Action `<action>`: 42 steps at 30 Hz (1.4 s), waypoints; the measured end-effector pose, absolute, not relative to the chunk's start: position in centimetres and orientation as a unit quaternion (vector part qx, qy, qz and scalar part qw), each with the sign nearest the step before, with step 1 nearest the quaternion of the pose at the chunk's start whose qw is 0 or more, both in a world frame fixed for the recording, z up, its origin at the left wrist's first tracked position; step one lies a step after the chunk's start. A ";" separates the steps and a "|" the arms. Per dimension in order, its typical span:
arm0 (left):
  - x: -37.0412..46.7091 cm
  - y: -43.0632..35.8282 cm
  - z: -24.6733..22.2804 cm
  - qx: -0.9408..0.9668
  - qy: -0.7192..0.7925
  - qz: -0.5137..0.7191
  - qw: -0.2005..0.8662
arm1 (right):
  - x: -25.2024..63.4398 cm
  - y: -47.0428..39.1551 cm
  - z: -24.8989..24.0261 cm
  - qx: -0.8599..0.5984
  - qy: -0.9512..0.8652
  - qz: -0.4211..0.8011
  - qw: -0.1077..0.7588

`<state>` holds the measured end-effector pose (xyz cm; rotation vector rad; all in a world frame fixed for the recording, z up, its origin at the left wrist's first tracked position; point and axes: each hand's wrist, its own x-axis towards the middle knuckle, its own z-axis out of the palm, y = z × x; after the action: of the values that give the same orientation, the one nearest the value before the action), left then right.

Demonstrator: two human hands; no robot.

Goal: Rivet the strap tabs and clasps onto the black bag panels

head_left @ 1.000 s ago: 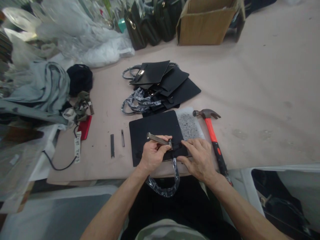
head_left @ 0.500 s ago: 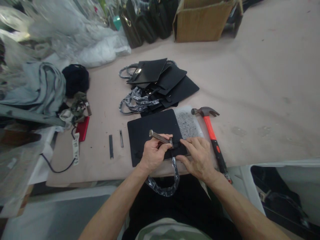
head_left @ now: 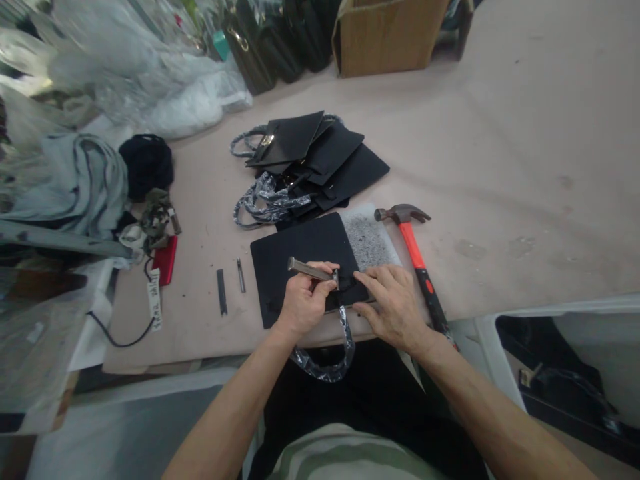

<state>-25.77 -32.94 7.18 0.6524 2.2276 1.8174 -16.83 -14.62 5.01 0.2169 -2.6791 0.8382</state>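
Setting punch point(head_left: 311, 271), gripped in left hand point(head_left: 301, 303), on bag point(head_left: 300, 263) at tabletop point(head_left: 500, 167) edge, right hand point(head_left: 393, 303) pressing flat, open; next likely needs hammer point(head_left: 413, 250) nearby.

The cardboard box point(head_left: 390, 33) at twelve o'clock is cut off by the top edge. The hammer point(head_left: 417, 267) loses its handle end behind the right hand point(head_left: 395, 307) — at five o'clock. The punch point(head_left: 311, 271) tip is hidden by the left hand point(head_left: 303, 303) — the bag's strap fitting is too small to read.
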 end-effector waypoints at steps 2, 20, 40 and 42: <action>-25.9 -33.0 7.2 0.201 0.745 0.625 0.117 | -16.7 -14.3 5.1 0.082 -0.933 0.315 0.153; -24.2 -31.9 6.6 0.304 0.800 0.516 -0.040 | -16.3 -13.9 4.9 0.117 -0.924 0.323 0.169; -24.5 -31.7 7.3 0.306 0.795 0.524 0.022 | -13.9 -8.8 7.0 -0.249 -0.926 0.276 -0.059; -24.5 -31.6 7.3 0.307 0.803 0.509 0.025 | -14.2 -9.1 7.2 -0.285 -0.892 0.346 -0.054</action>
<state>-24.51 -31.64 7.27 0.9499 2.4840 1.5750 -14.17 -9.11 7.24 -0.9263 -2.9037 1.1251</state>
